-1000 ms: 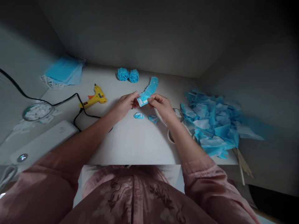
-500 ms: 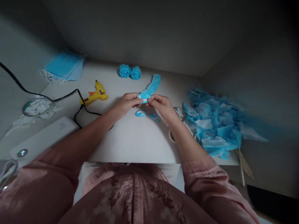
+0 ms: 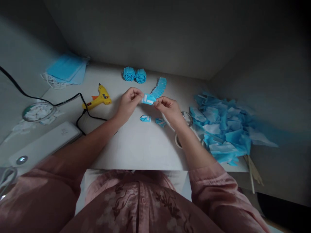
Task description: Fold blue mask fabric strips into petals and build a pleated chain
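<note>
Both my hands are raised over the table, pinching one small blue fabric petal point(image 3: 148, 99) with white strips on it. My left hand point(image 3: 130, 101) has thumb and index finger closed at its left end. At the right corner, my right hand point(image 3: 169, 108) grips it between thumb and fingertips. Below lie two similar folded blue pieces, one in the middle point(image 3: 145, 118) and one by my right wrist point(image 3: 160, 122). Just behind the petal, a curved row of overlapping blue pieces point(image 3: 160, 86) rests on the table, its near end covered.
Two blue fabric roses point(image 3: 134, 75) sit at the back. To the left are a yellow glue gun point(image 3: 100, 97), a black cord, face masks point(image 3: 66, 69), a bowl of white scraps point(image 3: 40, 112) and a white device point(image 3: 46, 142). Blue fabric pieces point(image 3: 221, 124) heap up at right.
My left hand has lifted slightly and shifted to the left end of the petal, showing more of it. My right hand keeps its pinch in nearly the same place.
</note>
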`<move>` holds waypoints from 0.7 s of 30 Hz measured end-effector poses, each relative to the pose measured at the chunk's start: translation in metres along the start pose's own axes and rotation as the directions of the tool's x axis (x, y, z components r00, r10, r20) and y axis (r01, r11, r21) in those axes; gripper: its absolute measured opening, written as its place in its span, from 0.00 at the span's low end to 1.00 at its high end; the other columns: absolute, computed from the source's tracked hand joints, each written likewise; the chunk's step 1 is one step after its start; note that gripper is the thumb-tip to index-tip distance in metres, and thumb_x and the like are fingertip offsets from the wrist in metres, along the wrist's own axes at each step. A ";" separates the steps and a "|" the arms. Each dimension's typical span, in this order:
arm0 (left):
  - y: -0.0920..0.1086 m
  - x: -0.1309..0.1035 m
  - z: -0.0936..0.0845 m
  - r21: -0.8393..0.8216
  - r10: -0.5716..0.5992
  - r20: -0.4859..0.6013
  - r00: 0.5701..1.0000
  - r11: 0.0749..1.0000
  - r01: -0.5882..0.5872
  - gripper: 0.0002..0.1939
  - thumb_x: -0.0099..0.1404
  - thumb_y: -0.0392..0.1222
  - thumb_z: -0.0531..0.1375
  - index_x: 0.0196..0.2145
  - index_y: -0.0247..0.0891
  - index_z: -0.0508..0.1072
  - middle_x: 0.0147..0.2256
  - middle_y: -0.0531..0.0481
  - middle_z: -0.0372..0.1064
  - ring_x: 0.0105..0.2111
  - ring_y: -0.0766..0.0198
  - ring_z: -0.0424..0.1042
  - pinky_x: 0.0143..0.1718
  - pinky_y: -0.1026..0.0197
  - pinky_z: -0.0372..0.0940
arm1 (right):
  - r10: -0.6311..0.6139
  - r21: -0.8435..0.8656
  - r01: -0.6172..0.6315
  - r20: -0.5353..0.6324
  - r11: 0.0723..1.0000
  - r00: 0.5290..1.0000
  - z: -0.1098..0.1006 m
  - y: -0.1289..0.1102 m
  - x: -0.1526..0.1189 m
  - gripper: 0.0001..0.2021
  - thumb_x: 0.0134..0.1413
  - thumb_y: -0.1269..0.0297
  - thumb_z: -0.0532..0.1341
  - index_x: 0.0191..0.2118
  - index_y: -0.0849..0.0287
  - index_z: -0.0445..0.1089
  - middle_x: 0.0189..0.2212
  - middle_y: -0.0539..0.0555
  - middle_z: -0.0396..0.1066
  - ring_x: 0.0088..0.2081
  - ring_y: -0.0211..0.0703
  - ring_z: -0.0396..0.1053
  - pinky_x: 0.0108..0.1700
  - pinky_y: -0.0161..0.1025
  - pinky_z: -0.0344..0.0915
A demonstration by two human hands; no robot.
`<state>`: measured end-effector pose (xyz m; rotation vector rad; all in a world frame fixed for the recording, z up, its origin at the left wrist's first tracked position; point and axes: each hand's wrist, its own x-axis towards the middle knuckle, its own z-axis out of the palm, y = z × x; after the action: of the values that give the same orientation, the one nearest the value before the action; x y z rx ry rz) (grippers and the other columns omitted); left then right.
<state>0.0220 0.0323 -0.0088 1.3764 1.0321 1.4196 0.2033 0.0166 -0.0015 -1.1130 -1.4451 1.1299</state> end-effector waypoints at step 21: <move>-0.002 -0.014 0.010 0.436 0.192 0.115 0.975 0.872 -0.223 0.02 0.58 0.36 0.62 0.30 0.37 0.76 0.23 0.56 0.65 0.24 0.69 0.61 0.30 0.63 0.56 | -0.280 -0.350 0.249 -0.039 0.903 0.959 0.011 -0.002 -0.010 0.08 0.55 0.61 0.60 0.29 0.57 0.69 0.26 0.49 0.70 0.30 0.38 0.66 0.38 0.36 0.63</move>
<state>0.0318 0.0195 -0.0141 1.9065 1.2478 1.3220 0.1937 0.0049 -0.0020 -1.1418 -1.7055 0.6436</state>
